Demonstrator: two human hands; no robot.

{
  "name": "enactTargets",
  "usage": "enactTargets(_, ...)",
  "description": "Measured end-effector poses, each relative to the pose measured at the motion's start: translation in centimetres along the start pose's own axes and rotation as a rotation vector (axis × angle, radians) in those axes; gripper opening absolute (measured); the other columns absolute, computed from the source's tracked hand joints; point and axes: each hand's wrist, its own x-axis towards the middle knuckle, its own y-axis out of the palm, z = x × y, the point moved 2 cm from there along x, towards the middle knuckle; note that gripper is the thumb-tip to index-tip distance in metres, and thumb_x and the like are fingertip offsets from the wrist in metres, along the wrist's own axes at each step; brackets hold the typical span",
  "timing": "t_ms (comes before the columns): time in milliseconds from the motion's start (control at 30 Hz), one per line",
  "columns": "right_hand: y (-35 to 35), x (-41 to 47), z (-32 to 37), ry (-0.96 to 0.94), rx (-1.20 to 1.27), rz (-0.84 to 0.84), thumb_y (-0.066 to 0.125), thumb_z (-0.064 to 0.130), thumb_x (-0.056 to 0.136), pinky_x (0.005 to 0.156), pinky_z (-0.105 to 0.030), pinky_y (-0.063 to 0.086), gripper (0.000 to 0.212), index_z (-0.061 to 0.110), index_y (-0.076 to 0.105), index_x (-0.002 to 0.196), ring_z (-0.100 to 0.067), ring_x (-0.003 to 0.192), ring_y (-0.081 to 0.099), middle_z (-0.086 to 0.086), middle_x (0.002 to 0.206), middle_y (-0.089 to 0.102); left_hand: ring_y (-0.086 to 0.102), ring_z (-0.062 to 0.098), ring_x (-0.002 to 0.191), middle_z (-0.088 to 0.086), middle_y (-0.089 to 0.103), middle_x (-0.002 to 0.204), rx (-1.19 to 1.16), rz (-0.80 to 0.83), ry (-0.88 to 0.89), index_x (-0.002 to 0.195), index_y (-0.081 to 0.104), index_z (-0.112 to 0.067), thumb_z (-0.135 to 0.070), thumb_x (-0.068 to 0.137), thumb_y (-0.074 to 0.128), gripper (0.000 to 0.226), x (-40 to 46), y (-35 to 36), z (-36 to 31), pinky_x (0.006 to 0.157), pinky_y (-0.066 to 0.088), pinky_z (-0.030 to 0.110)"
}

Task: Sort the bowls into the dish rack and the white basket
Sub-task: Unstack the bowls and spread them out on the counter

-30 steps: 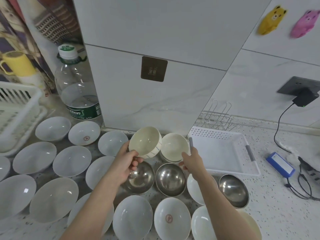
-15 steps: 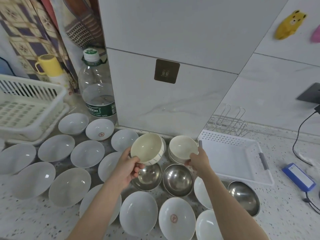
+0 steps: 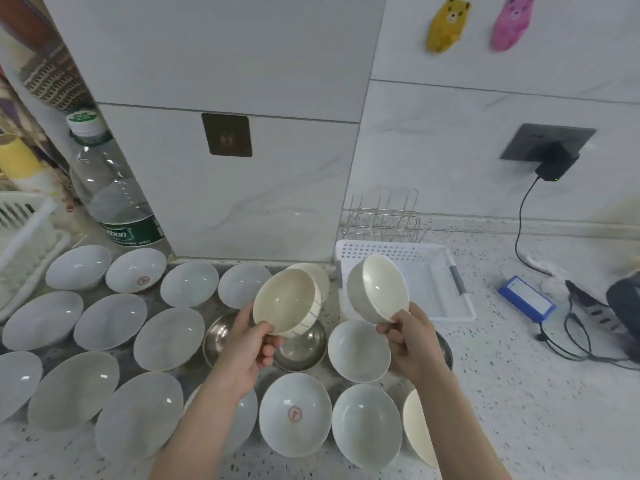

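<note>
The left hand (image 3: 251, 344) grips a cream bowl with blue lines (image 3: 285, 301) by its lower rim, thumb inside, holding it tilted above the steel bowls (image 3: 301, 351) on the counter (image 3: 519, 393). The right hand (image 3: 410, 337) pinches a plain cream bowl (image 3: 379, 289) at its lower rim, tilted, in front of the near left corner of the white basket (image 3: 433, 268). Both forearms reach forward over the white bowls (image 3: 294, 414). The dish rack (image 3: 24, 230) stands at far left.

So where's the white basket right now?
In the head view, the white basket sits right of centre on the counter against the wall, just behind the cream bowl in the right hand.
</note>
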Motion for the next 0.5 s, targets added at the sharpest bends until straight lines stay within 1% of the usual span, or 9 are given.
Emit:
enactTargets(100,-4.3,-1.2,-0.3,-0.056,0.076,-0.113,0.035,-0.008,0.084,0.033,-0.016,0.023,0.027,0.003,0.054,0.101,-0.008,0.035,0.032,-0.016,0.057,0.058,0.043,0.006,0.037,0.002,0.06,0.051,0.014,0.05,0.003,0.12,0.055,-0.029,0.003,0.092,0.044,0.045,-0.9,3.3,1.1,0.033,0.031,0.017)
enactTargets(167,-7.3,-1.8,-0.4,-0.11,0.081,-0.202,0.036,-0.008,0.085,0.032,-0.016,0.024,0.03,0.006,0.055,0.104,-0.008,0.035,0.04,-0.021,0.064,0.061,0.045,0.007,0.038,0.002,0.06,0.051,0.046,0.077,0.006,0.121,0.055,-0.03,0.005,0.091,0.042,0.048,-1.5,5.6,2.1,0.032,0.03,0.018)
enactTargets(233,-10.1,-2.0,-0.4,-0.147,0.081,-0.285,0.037,-0.007,0.087,0.032,-0.016,0.027,0.035,0.012,0.053,0.113,-0.006,0.034,0.045,-0.028,0.075,0.064,0.045,0.008,0.038,0.005,0.06,0.052,0.083,0.095,0.007,0.123,0.055,-0.031,0.007,0.09,0.041,0.051,-2.0,7.9,3.0,0.032,0.029,0.018)
enactTargets(300,-13.1,-2.0,-0.6,-0.155,0.034,-0.381,0.04,-0.003,0.088,0.033,-0.016,0.03,0.044,0.023,0.048,0.123,-0.005,0.033,0.043,-0.027,0.073,0.067,0.046,0.009,0.039,0.008,0.061,0.054,0.115,0.098,-0.005,0.123,0.053,-0.036,0.006,0.091,0.041,0.055,-2.5,9.8,4.2,0.033,0.031,0.02)
enactTargets(333,-14.5,-2.0,-0.9,-0.149,-0.006,-0.423,0.041,-0.002,0.089,0.034,-0.017,0.032,0.05,0.026,0.045,0.129,-0.005,0.034,0.047,-0.026,0.074,0.068,0.046,0.009,0.039,0.009,0.062,0.055,0.129,0.1,-0.013,0.123,0.053,-0.038,0.005,0.091,0.042,0.055,-2.7,10.7,4.8,0.033,0.032,0.02)
enactTargets(400,-17.2,-1.9,-1.5,-0.134,-0.084,-0.468,0.041,-0.001,0.088,0.036,-0.017,0.033,0.056,0.023,0.042,0.139,-0.006,0.038,0.056,-0.03,0.086,0.068,0.046,0.01,0.039,0.009,0.062,0.055,0.15,0.109,-0.029,0.123,0.051,-0.041,0.003,0.09,0.044,0.056,-3.2,12.4,5.9,0.034,0.034,0.021)
enactTargets(433,-18.4,-1.9,-1.8,-0.125,-0.118,-0.472,0.041,0.0,0.088,0.036,-0.018,0.034,0.057,0.022,0.042,0.14,-0.006,0.039,0.058,-0.031,0.09,0.068,0.046,0.01,0.039,0.009,0.062,0.053,0.154,0.116,-0.035,0.123,0.05,-0.043,0.003,0.091,0.044,0.057,-3.4,13.3,6.4,0.035,0.034,0.021)
enactTargets(500,-20.3,-1.8,-2.3,-0.112,-0.172,-0.463,0.041,-0.001,0.087,0.039,-0.02,0.036,0.056,0.024,0.044,0.138,-0.006,0.041,0.06,-0.031,0.09,0.068,0.046,0.01,0.038,0.01,0.061,0.052,0.158,0.122,-0.049,0.119,0.05,-0.048,0.002,0.092,0.044,0.057,-3.9,14.7,7.4,0.035,0.034,0.021)
